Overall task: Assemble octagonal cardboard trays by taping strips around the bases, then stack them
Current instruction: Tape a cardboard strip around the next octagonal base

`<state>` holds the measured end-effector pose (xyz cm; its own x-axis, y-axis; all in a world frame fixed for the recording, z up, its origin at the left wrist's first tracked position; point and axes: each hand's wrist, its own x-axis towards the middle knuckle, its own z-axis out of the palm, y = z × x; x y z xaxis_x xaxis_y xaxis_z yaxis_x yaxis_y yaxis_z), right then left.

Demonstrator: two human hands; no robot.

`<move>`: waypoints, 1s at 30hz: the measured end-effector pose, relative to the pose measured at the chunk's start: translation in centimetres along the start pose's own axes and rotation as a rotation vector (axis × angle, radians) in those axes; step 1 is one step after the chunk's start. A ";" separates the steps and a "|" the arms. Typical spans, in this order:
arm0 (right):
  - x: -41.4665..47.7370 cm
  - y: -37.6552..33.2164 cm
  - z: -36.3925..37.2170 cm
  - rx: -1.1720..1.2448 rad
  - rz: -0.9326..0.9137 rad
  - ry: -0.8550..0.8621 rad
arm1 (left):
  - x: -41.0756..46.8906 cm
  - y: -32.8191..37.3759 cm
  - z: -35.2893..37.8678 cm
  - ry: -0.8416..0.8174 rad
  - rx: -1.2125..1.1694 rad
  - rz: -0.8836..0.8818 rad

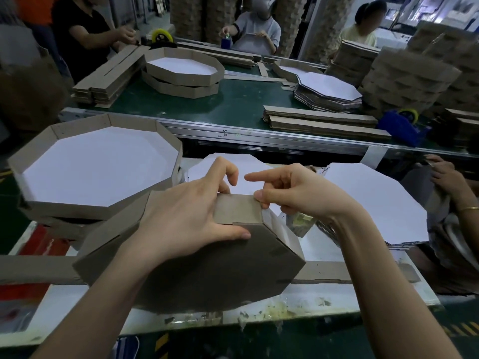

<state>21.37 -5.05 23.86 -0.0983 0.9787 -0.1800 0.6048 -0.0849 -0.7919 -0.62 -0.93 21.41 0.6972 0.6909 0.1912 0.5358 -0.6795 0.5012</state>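
Cardboard tray (207, 275) tilted, underside toward camera | left grip (186, 213) clasps strip (238, 211) | right grip (298, 195) pinches strip

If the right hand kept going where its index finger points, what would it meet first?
Likely the curled fingers of the left hand; the right hand points straight at them, depth unclear.

No text, label, brand or number is legible to you in this view. The dark scribble (223, 133) on the conveyor's metal rail (285, 141) is too faint to read.
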 end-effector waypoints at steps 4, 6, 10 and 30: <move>-0.4 -0.3 0.1 0.143 -0.093 0.086 | 0.1 0.0 0.1 -0.005 -0.009 -0.005; -0.4 -1.0 0.0 0.236 -0.160 0.151 | 0.2 -0.1 0.2 -0.002 -0.021 -0.014; -0.1 -2.6 0.1 0.255 -0.244 0.069 | 0.4 -0.2 0.3 0.027 -0.047 -0.035; 0.2 -2.0 0.8 0.098 -0.173 0.091 | 0.3 -0.4 0.0 0.013 -0.065 -0.052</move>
<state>19.53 -4.84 24.98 -0.1193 0.9928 0.0135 0.5052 0.0724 -0.8600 -0.60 -0.46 21.28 0.6625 0.7285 0.1742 0.5392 -0.6253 0.5642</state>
